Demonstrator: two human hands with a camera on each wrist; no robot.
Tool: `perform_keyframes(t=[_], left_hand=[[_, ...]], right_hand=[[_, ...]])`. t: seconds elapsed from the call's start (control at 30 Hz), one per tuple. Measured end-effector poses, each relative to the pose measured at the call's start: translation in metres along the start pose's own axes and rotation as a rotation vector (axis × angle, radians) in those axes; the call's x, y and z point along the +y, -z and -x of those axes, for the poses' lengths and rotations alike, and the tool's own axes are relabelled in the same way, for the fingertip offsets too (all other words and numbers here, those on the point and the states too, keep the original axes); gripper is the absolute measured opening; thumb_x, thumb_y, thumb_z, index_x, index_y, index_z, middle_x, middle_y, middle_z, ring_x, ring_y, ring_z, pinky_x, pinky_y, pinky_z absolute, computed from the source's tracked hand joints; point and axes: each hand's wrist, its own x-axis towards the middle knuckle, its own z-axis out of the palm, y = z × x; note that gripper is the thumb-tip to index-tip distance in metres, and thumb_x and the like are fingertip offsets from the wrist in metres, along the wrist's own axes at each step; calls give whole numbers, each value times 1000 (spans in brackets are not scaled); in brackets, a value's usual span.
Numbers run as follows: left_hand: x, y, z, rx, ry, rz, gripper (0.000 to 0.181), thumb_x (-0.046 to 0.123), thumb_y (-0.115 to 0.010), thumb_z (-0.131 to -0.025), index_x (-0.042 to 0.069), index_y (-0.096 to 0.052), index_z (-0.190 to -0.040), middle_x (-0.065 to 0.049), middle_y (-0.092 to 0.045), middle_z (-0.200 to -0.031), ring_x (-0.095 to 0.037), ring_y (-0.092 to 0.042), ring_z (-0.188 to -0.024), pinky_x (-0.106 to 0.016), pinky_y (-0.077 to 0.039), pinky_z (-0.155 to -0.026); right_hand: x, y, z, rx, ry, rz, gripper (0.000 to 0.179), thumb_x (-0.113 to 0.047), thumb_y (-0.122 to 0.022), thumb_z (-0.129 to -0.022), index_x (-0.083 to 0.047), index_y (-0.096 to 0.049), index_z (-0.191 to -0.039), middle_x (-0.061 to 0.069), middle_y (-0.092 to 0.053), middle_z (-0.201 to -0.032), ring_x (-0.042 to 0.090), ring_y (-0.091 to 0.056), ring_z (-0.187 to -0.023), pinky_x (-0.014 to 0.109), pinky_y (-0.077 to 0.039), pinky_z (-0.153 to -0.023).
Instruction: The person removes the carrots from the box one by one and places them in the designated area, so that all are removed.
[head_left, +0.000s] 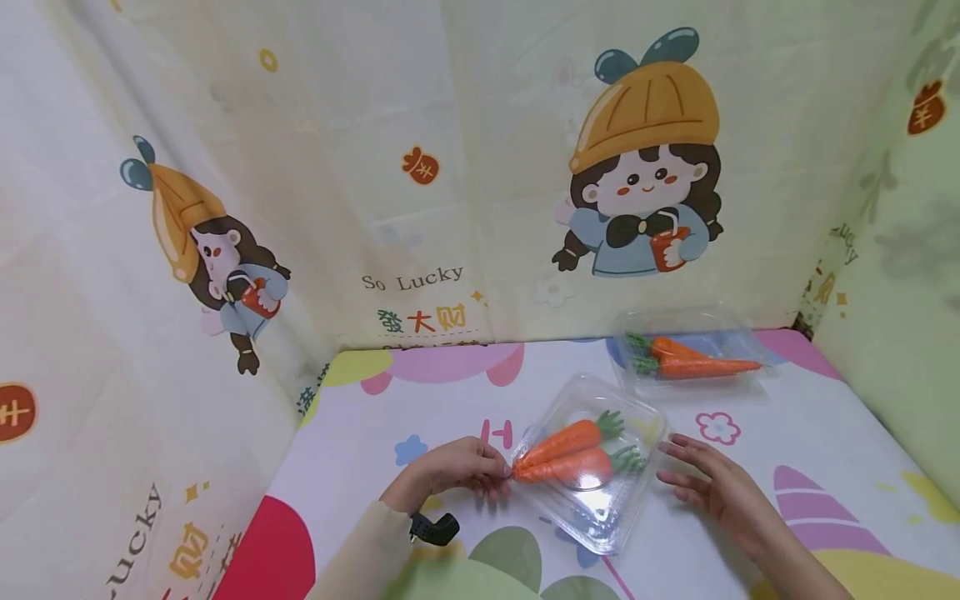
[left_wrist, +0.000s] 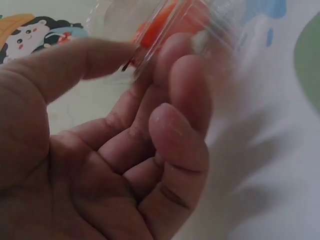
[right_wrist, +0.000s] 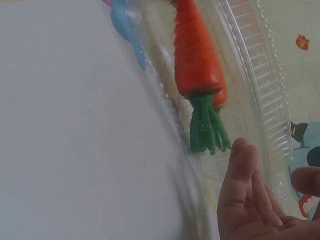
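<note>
Over the table (head_left: 352, 417), a clear plastic clamshell box (head_left: 609, 515) sits cornerwise between 2 hands. The left hand (head_left: 463, 468), nearer, pinches its left corner; the right hand (head_left: 711, 485), fingers loosely extended, is just beside the right side, contact unclear. Inside, 2 toy carrots (head_left: 573, 467) point tips leftward, green tops (head_left: 628, 459) toward the right hand.

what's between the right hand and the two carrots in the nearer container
The clear side of the nearer container stands between the right hand and the two carrots, by their green tops. Nothing else visible does.
</note>
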Motion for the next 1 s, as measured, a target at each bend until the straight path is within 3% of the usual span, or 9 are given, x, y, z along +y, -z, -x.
perform_keyframes(t=[0.1,0.3,0.37,0.47,0.57,0.73,0.87,0.93,1.0], left_hand=[[1,-12,1,-75,10,2,26,18,-68,-97,-6,-76,-98,-3,-77,-81,-10,-68,-65,-20,-47,-54],[2,-36,1,-257,17,14,31,21,-68,-98,-8,-74,-107,-10,-80,-93,-9,-73,-68,-16,-45,-50],[3,-37,1,-295,28,14,32,23,-66,-100,-6,-74,-110,-13,-80,-99,-9,-74,-71,-16,-47,-52],[9,-30,1,-287,43,6,31,25,-63,-102,-1,-74,-114,-18,-78,-103,-10,-75,-74,-18,-52,-55],[20,-17,-4,-215,38,-25,32,27,-60,-104,1,-72,-116,-18,-77,-106,-14,-76,-78,-21,-55,-59],[44,-4,-28,25,-3,-111,36,32,-55,-105,0,-65,-121,-15,-75,-111,-23,-76,-84,-25,-57,-61],[60,1,-58,230,-22,-117,36,28,-54,-106,-1,-58,-127,-17,-70,-113,-27,-74,-87,-25,-56,-61],[66,3,-72,281,-30,-60,35,24,-53,-106,-2,-55,-130,-18,-68,-112,-26,-71,-86,-25,-55,-63],[70,4,-84,293,-35,13,33,20,-53,-107,-3,-53,-130,-16,-66,-108,-22,-69,-85,-25,-56,-67]], right_hand=[[-1,1,0,-42,44,6,23,-31,-41,-113,-37,-59,-127,-24,-69,-125,10,-73,-106,28,-60,-87],[-1,3,1,-181,210,6,35,-19,-33,-114,-27,-54,-140,-22,-62,-137,10,-69,-116,29,-58,-94],[-1,4,2,-207,214,-7,36,-18,-32,-114,-26,-56,-140,-21,-62,-138,10,-69,-117,29,-58,-95],[2,7,7,-203,148,-24,34,-20,-32,-114,-27,-56,-137,-18,-65,-133,12,-70,-117,30,-57,-97],[7,9,16,-153,28,-8,35,-25,-34,-114,-17,-48,-145,-16,-68,-126,12,-70,-114,30,-57,-98],[20,8,38,-181,-146,44,56,-30,-39,-113,8,-31,-153,-7,-67,-126,15,-70,-112,33,-57,-98],[26,0,54,-249,-246,17,45,-30,-41,-112,3,-50,-141,2,-70,-120,19,-72,-105,34,-59,-94],[28,-6,61,-270,-290,-4,41,-31,-41,-111,-2,-57,-135,4,-72,-116,21,-73,-103,35,-60,-93],[30,-12,66,-281,-320,-7,39,-34,-41,-111,-6,-60,-132,4,-73,-114,22,-74,-101,35,-60,-92]])
